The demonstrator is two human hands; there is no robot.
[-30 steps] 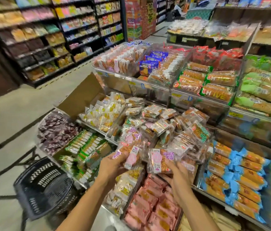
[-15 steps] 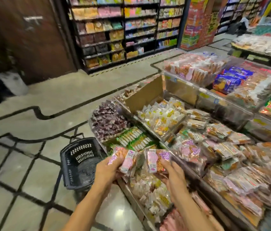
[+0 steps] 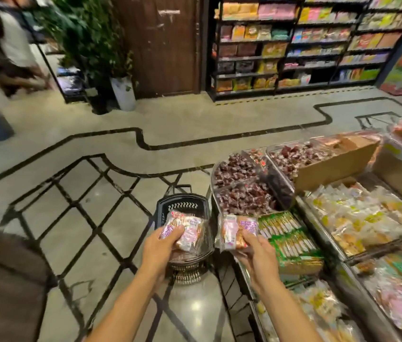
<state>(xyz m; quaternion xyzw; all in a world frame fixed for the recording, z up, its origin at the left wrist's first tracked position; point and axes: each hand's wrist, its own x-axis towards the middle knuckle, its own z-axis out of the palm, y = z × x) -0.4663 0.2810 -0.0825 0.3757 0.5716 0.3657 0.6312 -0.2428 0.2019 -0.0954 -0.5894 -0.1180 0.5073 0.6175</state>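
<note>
While both grips stay clenched on pink-labelled snacks, the left hand point(image 3: 162, 245) now holds its packet bundle point(image 3: 185, 229) over the black shopping basket point(image 3: 182, 203) on the floor, swung away from the display bins point(image 3: 318, 224). The right hand point(image 3: 256, 250) trails with its single packet point(image 3: 237, 230) just beside the rim, so dropping in looks next.

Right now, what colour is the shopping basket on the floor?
The basket is black, with white chevron marks on its far wall; head view.

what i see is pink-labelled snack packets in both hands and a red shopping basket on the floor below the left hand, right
No: the head view shows the shopping basket is black, not red. The rest holds: the left hand and right hand both hold pink-labelled snack packets, the basket below the left.
</note>
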